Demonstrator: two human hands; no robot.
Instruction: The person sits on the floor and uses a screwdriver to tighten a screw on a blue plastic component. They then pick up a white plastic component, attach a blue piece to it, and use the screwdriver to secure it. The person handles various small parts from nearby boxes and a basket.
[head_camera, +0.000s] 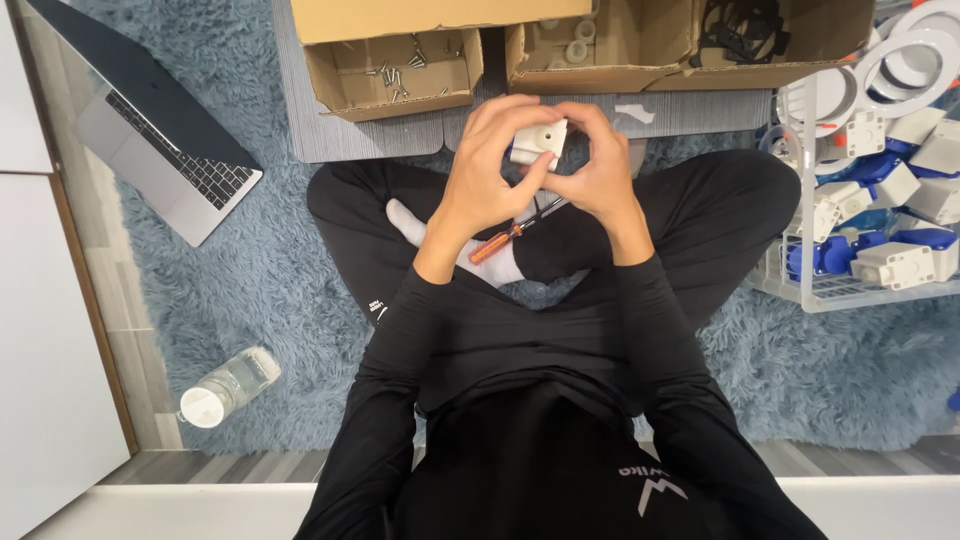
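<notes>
1. Your left hand (487, 180) and right hand (598, 170) are raised together in front of you, above your crossed legs, both closed around a small white plastic block (538, 142). Only its top face and one small dark hole show; your fingers cover the rest, so its full shape cannot be told.
2. An orange-handled screwdriver (510, 233) lies under your hands, resting on your legs near your white sock (415, 222). Your hands hide its tip and most of its dark shaft. Whether your right hand touches it cannot be told.
3. Ahead of you, on a grey mat (340, 140), stand open cardboard boxes. The left box (392, 72) holds loose screws (397, 75). The middle box (570, 50) shows a few pale round parts, mostly hidden by its wall and flap. The far-right box (780, 35) holds a dark tangle that is too indistinct to identify, and the frame's top edge cuts it off.
4. To your right, a clear wire-framed basket (800, 290) holds white and blue plastic parts (890, 262). The white rings (915, 55) above it run off the frame.
5. To your left, an open laptop (160, 150) sits on the blue shaggy rug (250, 290), its screen cut by the corner. A clear bottle (228, 386) with a white cap lies on its side near your left knee.
</notes>
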